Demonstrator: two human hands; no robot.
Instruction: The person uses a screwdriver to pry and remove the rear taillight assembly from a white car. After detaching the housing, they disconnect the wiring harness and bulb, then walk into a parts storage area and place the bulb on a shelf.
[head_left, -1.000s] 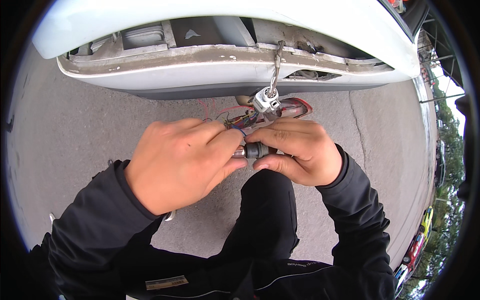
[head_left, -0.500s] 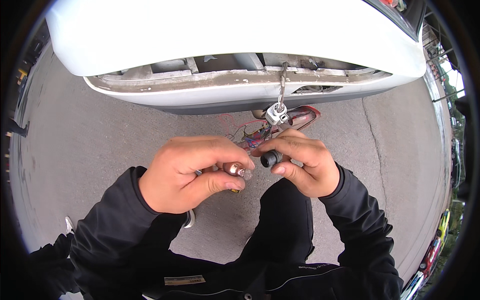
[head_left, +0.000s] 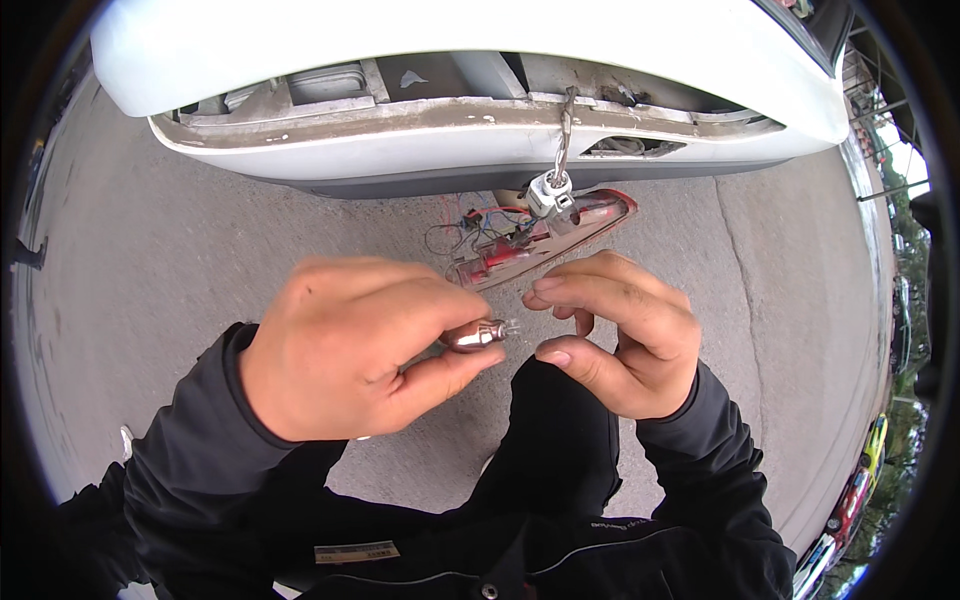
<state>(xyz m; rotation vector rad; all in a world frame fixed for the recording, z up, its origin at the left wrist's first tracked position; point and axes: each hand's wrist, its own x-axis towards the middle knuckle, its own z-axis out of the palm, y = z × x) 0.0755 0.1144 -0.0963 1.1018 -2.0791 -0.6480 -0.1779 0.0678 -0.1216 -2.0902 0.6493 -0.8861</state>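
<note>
Between the thumb and fingers of my left hand (head_left: pixel 350 350) is a small car light bulb (head_left: pixel 472 335), brownish and shiny, its clear base end pointing right. My right hand (head_left: pixel 625 335) hovers just right of that base, thumb and index finger apart with nothing visible between them. Its other fingers are partly curled, and their inner side is hidden. Beyond both hands, a red and clear tail light assembly (head_left: pixel 540 245) lies on the ground with loose coloured wires (head_left: pixel 470 222) at its left end.
Ahead is the white car's rear bumper (head_left: pixel 420 150), with an open gap above its ledge. A white plug connector (head_left: pixel 548 195) hangs from it on a twisted cable (head_left: pixel 566 130). My bent knee (head_left: pixel 555 430) is below my hands. A crack runs through the pavement (head_left: pixel 740 260) at right.
The black bulb socket that my right hand was pinching is out of sight, and those fingers have spread. The bulb has turned its base right. The view has shifted, uncovering more of the tail light.
</note>
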